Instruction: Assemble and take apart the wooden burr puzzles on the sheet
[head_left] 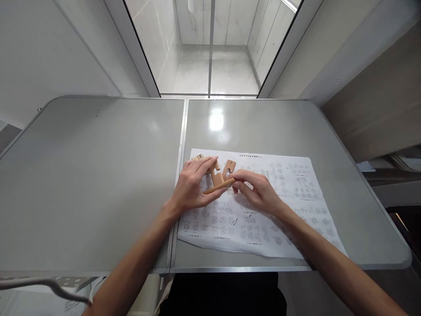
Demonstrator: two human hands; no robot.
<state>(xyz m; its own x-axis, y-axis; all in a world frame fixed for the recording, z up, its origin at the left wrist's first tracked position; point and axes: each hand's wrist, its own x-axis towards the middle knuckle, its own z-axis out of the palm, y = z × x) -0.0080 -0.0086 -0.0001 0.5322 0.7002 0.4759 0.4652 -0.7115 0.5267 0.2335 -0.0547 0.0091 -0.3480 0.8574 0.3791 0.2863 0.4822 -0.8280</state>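
My left hand point(194, 184) is closed around several notched wooden puzzle pieces point(217, 178), fingers over the top and thumb along the near side. A long wooden stick point(219, 186) lies across the near side, its right end pinched in my right hand point(255, 188). Just beyond the fingers, a flat notched wooden piece with a dark mark point(230, 166) slants up to the right; whether it touches the others I cannot tell. A pale piece marked 3 point(198, 156) shows behind my left fingers. The palms hide part of the pieces.
Under both hands lies a creased paper sheet point(263, 237) printed with rows of small diagrams. It rests on a grey folding table point(131, 145) with a metal seam point(183, 131) left of the sheet. A glass door point(210, 48) stands beyond the far edge. A cable point(49, 284) hangs at lower left.
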